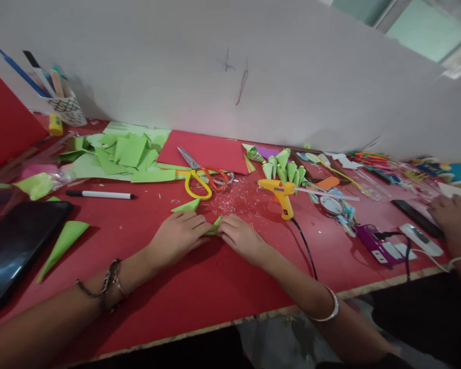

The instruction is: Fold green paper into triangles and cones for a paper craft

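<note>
Between my two hands, low over the red table, is a piece of green paper (214, 229), mostly covered by my fingers. My left hand (180, 233) closes on its left side, and my right hand (240, 238) pinches the other end. Just beyond my left fingers lies another bit of green paper (188, 206). Scissors (200, 177) with yellow and orange handles rest a little farther back. To the right of my right hand stands a yellow glue gun (280, 195) with its cord trailing forward. A rolled green paper cone (64, 246) lies at the left.
Green paper pieces (125, 151) and a red sheet (211, 149) lie along the wall. Several green cones (284, 166) stand behind the glue gun. A marker (100, 195) and black phone (23, 241) are left; a purple power strip (386, 248) and another person's hand (451, 212) are right.
</note>
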Available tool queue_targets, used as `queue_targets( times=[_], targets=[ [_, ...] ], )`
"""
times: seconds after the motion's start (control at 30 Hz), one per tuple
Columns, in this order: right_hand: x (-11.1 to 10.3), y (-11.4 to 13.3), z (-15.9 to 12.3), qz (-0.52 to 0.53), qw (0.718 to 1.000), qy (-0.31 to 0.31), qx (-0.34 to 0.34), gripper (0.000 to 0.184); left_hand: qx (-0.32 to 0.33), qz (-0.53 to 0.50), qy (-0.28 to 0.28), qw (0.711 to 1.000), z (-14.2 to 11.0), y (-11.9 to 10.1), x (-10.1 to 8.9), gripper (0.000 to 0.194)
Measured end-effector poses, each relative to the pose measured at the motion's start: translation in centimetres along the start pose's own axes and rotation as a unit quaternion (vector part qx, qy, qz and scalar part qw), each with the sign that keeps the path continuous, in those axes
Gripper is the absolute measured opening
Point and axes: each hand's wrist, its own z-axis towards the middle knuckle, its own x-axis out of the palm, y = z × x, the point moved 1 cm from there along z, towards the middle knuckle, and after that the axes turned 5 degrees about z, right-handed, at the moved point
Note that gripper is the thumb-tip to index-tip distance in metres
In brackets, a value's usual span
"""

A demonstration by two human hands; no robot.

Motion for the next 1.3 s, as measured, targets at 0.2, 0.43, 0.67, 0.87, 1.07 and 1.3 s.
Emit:
queue_targets(
  times=[0.2, 0.43, 0.67, 0.87, 1.07, 1.3],
  targets=[
    [0.1, -0.1, 0.1, 0.001, 1.0, 0.006, 0.012, 0.016, 0.002, 0.046, 0.002, 0.999, 0.4, -0.5, -0.1, 0.025],
    [0.2, -0.3, -0.1, 0.012, 1.0, -0.004, 0.02, 0.007, -0.044, 0.011, 0.07, 0.997, 0.8, -0.5, -0.1, 0.014],
    [-0.2, -0.4, 0.5, -0.01, 0.999, 0.026, 0.026, 0.002, -0.058, 0.035, 0.136, 0.988, 1.3, -0.8, -0.5, 0.012],
    [0.6, 0.2, 0.4, -0.185, 0.981, 0.049, -0.008, 0.012, -0.073, 0.053, 0.206, 0.974, 1.8, -2.1, -1.0, 0.016],
    [0.1, 0.5, 0.1, -0.244, 0.968, 0.012, -0.055, 0.012, -0.113, 0.042, 0.241, 0.963, 1.4, -1.9, -1.6, 0.034],
    [-2.6, 1.0, 0.4, -0.324, 0.921, -0.105, -0.188, 0.019, -0.249, -0.483, 0.218, 0.811, 1.0, -0.9, -2.2, 0.046]
  ],
)
